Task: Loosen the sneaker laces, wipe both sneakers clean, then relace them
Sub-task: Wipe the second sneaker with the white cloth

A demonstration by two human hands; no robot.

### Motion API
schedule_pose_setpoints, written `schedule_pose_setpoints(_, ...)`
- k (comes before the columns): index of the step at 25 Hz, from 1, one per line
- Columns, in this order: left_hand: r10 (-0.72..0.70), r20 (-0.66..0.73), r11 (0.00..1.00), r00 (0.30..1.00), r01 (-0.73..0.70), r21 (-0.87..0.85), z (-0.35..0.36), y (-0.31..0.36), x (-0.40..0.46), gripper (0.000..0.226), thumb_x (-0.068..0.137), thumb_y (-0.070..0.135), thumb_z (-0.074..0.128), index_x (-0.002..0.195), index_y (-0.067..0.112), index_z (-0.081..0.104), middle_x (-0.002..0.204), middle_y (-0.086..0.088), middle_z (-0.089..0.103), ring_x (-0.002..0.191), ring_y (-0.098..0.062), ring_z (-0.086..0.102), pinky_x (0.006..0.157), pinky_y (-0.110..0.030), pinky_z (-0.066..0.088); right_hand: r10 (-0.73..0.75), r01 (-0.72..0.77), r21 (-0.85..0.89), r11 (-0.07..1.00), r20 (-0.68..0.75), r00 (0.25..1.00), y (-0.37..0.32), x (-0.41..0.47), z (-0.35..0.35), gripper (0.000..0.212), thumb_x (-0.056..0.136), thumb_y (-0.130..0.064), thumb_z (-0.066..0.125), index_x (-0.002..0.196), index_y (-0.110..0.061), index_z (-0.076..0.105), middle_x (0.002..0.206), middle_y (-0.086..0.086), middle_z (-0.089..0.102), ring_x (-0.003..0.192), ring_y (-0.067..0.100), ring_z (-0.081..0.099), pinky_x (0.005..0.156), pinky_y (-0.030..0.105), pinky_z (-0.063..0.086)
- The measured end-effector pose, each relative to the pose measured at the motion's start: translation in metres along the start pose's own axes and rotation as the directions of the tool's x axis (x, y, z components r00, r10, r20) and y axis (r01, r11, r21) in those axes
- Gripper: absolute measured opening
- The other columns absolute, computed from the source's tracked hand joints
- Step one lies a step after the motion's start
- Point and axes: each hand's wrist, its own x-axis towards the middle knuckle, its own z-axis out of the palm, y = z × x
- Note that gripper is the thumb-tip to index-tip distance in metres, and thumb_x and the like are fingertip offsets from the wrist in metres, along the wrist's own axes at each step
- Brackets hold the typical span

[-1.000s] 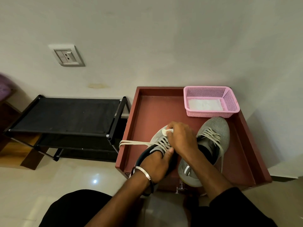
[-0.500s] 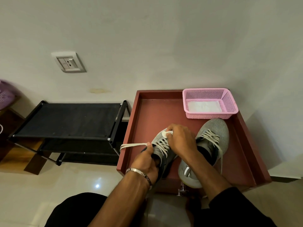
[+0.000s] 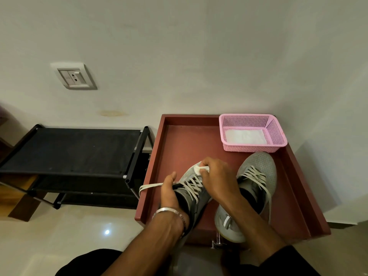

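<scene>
Two grey sneakers are sitting in a red-brown tray [image 3: 169,156] beside a white wall. The left sneaker [image 3: 196,193] is being held by the left hand [image 3: 169,193], whose fingers are curling round the collar side of the shoe, a metal bangle [image 3: 166,211] showing at the wrist. The right hand [image 3: 218,181] is pinching a small white wipe [image 3: 200,170] and pressing it against the toe end of that same sneaker, just above the crossed laces [image 3: 192,186]. A loose lace end [image 3: 150,187] is trailing out leftward over the tray's rim. The right sneaker [image 3: 256,176] is lying just beside the first, toe pointing toward the wall, still laced and not being touched by either hand. At the tray's far right corner a pink basket [image 3: 275,132] is holding white wipes [image 3: 245,136]. To the left of the tray a black rack [image 3: 69,150] is standing on the pale floor, and a wall socket [image 3: 74,77] is showing above it.
</scene>
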Motion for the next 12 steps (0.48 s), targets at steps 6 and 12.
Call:
schedule_pose_setpoints(6,-0.014,0.074,0.997,0.997,0.019,-0.071,-0.028,0.003,0.012,0.07,0.086,0.051,0.05,0.125,-0.006,0.061,0.123,-0.029,0.064,0.123,-0.041,0.056,0.111,-0.048,0.038,0.126,-0.088,0.237,0.967,-0.148,0.981,0.005,0.01,-0.013,0.005,0.091,-0.018,0.062,0.094,-0.019,0.066,0.088,-0.007,0.067,0.078,0.009,0.061,0.059,0.019,0.043)
schedule_pose_setpoints(12,-0.041,0.131,0.997,0.991,0.049,-0.058,-0.028,0.017,0.021,0.075,0.086,0.057,0.051,0.127,-0.004,0.06,0.124,-0.028,0.064,0.121,-0.041,0.059,0.111,-0.048,0.039,0.217,-0.17,0.354,0.92,-0.097,0.971,0.012,0.018,-0.017,0.005,0.092,-0.025,0.066,0.096,-0.026,0.067,0.09,-0.015,0.067,0.082,0.001,0.063,0.063,0.017,0.047)
